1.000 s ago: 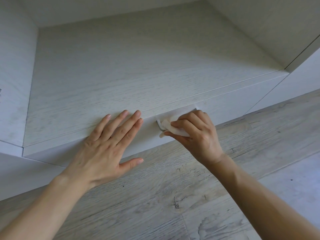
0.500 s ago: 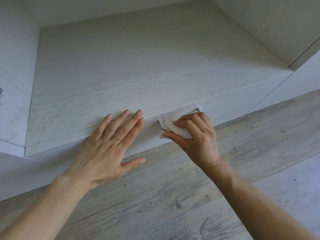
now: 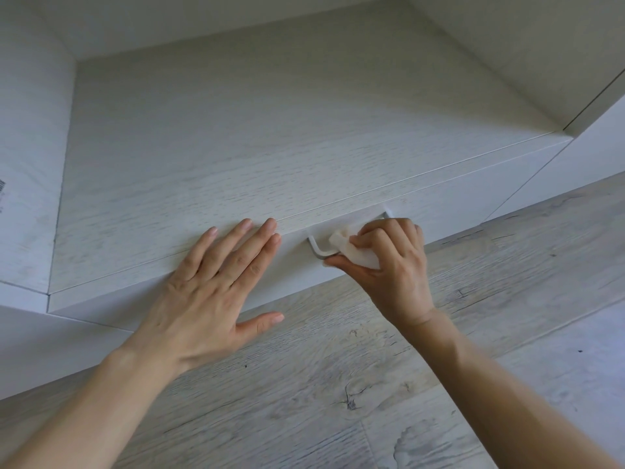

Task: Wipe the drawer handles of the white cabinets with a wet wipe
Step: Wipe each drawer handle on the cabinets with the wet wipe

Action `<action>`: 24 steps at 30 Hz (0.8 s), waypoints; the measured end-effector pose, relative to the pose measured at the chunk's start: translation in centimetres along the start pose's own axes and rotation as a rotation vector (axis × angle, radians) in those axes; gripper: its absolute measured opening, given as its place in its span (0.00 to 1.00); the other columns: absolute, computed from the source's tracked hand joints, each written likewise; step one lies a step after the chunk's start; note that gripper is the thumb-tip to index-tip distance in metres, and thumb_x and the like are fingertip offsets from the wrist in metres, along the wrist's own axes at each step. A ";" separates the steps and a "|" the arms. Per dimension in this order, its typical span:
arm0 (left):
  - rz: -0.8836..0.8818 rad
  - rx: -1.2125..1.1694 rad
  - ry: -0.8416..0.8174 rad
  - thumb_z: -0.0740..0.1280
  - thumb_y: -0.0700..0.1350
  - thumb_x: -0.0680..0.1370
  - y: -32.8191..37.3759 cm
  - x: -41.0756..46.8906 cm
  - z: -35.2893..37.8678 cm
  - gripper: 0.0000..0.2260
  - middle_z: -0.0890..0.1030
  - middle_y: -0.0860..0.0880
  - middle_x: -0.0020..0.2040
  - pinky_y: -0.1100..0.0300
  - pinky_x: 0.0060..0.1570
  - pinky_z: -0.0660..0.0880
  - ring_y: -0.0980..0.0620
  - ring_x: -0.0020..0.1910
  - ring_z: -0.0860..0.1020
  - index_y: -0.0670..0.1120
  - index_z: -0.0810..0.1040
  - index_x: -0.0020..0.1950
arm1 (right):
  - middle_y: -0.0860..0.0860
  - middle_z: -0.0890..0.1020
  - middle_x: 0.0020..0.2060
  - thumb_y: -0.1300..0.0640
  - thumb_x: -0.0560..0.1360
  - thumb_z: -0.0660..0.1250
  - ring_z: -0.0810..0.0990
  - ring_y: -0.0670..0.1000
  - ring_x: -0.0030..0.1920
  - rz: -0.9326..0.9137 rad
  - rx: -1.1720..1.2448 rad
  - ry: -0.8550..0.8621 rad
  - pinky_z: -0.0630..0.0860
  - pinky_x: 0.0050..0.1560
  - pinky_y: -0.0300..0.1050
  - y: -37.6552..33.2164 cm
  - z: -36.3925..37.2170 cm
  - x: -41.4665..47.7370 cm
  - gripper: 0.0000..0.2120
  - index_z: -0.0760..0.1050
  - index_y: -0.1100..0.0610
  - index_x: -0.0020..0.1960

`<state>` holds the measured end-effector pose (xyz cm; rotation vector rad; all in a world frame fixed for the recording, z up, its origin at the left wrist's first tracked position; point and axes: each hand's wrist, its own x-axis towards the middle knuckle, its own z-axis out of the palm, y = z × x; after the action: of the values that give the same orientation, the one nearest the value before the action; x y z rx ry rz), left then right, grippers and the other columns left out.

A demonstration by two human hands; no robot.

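The view looks steeply down over a low white cabinet point(image 3: 236, 147) with a pale wood-grain top, set in a corner between white panels, and onto a grey plank floor point(image 3: 372, 384) in front of it.

The right hand point(image 3: 394, 265) is at the drawer front, just under the cabinet's top edge. Its grip is closed on a crumpled white wipe point(image 3: 351, 252) — fingers curled over the top of it, thumb pressed in from below — and the wipe is wrapped against the bar of the handle point(image 3: 319, 250). The handle is a slim light-coloured bracket standing out from the drawer front. Its left corner and leg are bare and in plain sight just left of the wipe; the middle of the bar is hidden under wipe and fingers; a short piece of its right leg shows above the knuckles. The wipe bunches up in a small peak near the index finger and hangs out below the palm toward the thumb.

The left hand point(image 3: 206, 296) lies flat and open, holding nothing. Its four fingers are stretched out together, the fingertips resting on the cabinet top beside the seam of the front edge, while the palm covers the drawer front point(image 3: 456, 211) below and the thumb sticks out sideways over the floor. It sits near the handle on its left side, apart from it — a strip of white drawer front shows between the fingers and the handle's left leg.

Both forearms are bare and come in from the bottom corners.
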<state>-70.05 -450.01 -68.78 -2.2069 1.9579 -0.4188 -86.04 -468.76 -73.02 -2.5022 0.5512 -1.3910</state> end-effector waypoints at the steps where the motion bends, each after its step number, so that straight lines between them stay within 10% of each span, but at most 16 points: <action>1: 0.002 -0.001 -0.001 0.43 0.66 0.79 0.0 0.0 0.0 0.35 0.50 0.48 0.79 0.50 0.74 0.46 0.49 0.77 0.52 0.43 0.50 0.78 | 0.54 0.79 0.35 0.44 0.67 0.72 0.70 0.51 0.40 0.006 -0.011 -0.008 0.66 0.43 0.45 -0.2 0.1 0.1 0.20 0.75 0.62 0.35; 12: 0.000 -0.012 -0.021 0.43 0.66 0.79 -0.1 -0.1 -0.1 0.36 0.51 0.47 0.79 0.50 0.75 0.46 0.49 0.77 0.53 0.44 0.51 0.78 | 0.57 0.82 0.42 0.60 0.72 0.72 0.75 0.54 0.44 -0.224 -0.041 -0.132 0.76 0.39 0.52 1.2 -2.2 0.0 0.10 0.81 0.63 0.52; 24: 0.003 -0.021 -0.006 0.43 0.66 0.79 0.0 -0.1 -0.2 0.35 0.53 0.47 0.79 0.49 0.74 0.48 0.50 0.77 0.52 0.43 0.51 0.78 | 0.55 0.84 0.41 0.66 0.70 0.74 0.82 0.56 0.40 -0.282 -0.073 -0.080 0.78 0.37 0.48 1.0 -2.0 0.1 0.07 0.83 0.64 0.48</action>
<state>-70.10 -449.93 -68.56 -2.2146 1.9711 -0.3930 -87.91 -469.73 -72.22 -2.7657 0.2434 -1.3754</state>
